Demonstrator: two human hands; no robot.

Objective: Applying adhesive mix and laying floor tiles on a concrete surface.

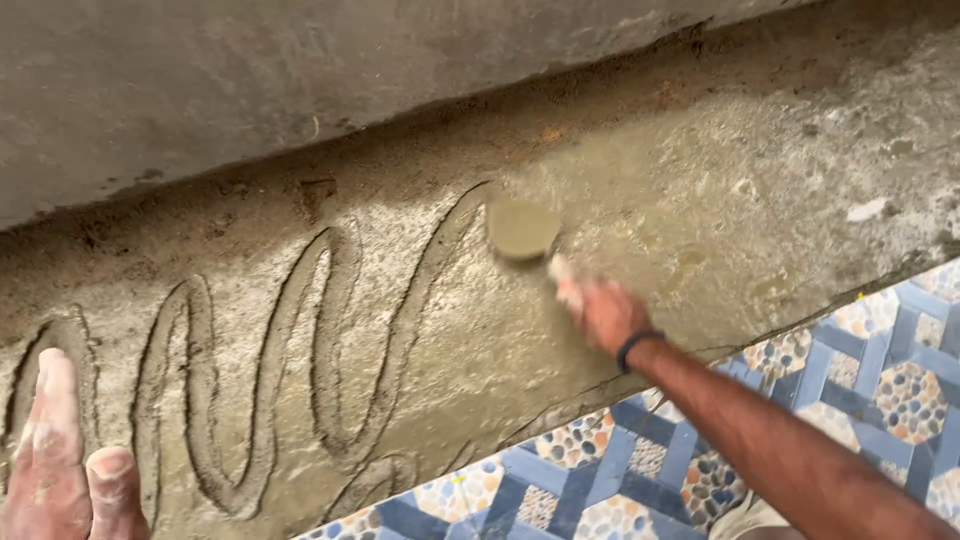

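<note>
My right hand (600,310) grips a small trowel by its handle; the mortar-coated blade (521,230) rests on a strip of wet grey mortar (640,200). A wavy groove (330,350) is scored through the mortar from the left edge up to the blade. A dark band circles my right wrist. My left hand (60,460), dusted with cement, lies flat on the mortar at the lower left, fingers together, holding nothing.
A grey plastered wall (250,70) rises along the far side of the mortar strip. Blue patterned floor tiles with pebble-look hexagons (800,400) border the mortar at the lower right. A small white chip (866,210) lies on the mortar at the right.
</note>
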